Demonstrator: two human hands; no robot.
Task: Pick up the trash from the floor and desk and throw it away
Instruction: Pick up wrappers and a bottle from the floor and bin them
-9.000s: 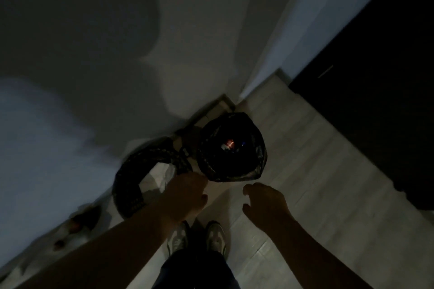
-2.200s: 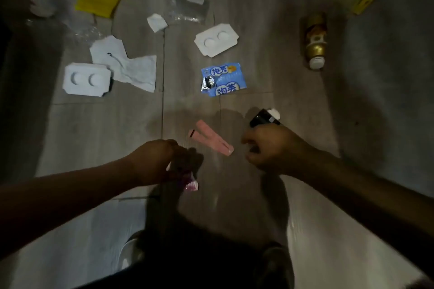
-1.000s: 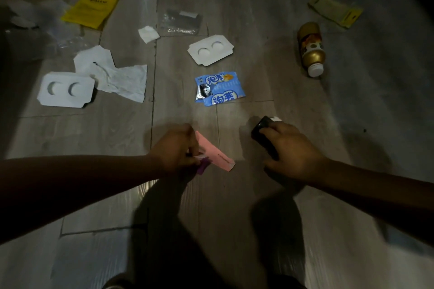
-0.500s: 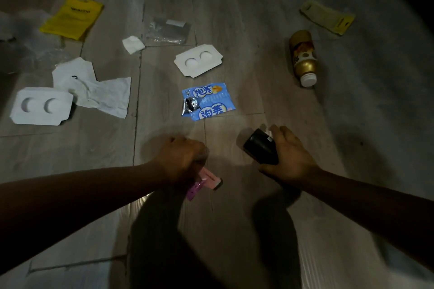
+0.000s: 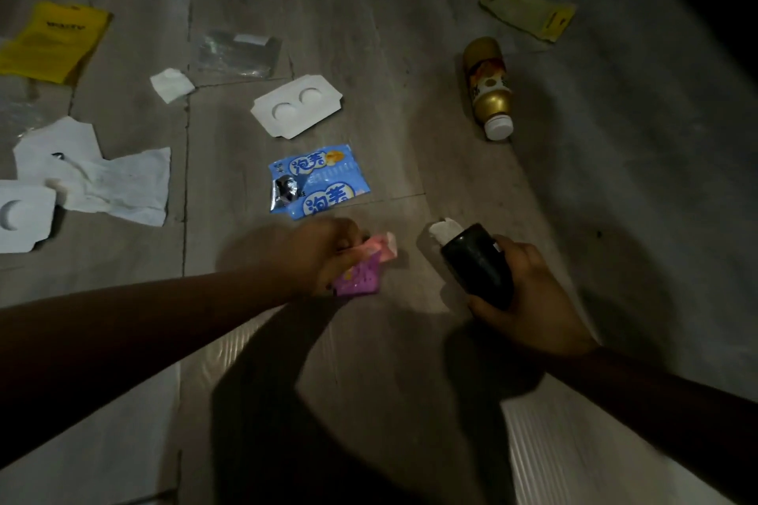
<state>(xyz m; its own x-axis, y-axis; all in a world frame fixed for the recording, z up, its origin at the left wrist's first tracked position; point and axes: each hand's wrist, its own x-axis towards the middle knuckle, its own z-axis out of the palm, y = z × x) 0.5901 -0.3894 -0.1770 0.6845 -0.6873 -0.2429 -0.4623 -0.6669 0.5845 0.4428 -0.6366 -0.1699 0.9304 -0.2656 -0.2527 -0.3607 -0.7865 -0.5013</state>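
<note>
Pink wrappers (image 5: 375, 254) are pinched by left fingers (image 5: 346, 236); right fingers (image 5: 517, 254) clasp seemingly a black bottle (image 5: 478, 264).

On the floor (image 5: 393, 33) a snack packet (image 5: 318, 180) lies just beyond my left hand (image 5: 320, 258), which holds wrappers (image 5: 361, 279), a card tray (image 5: 296, 106) behind that packet, crumpled paper (image 5: 119, 187) well to the left, and a bottle (image 5: 489, 88) beyond my right hand (image 5: 533, 299), which grips a canister (image 5: 478, 262).

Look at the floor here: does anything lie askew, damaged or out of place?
The gold bottle lies tipped on its side, white cap on. The blue snack wrapper is torn open, silver lining showing. The white paper at the left is crumpled and ragged-edged.
</note>
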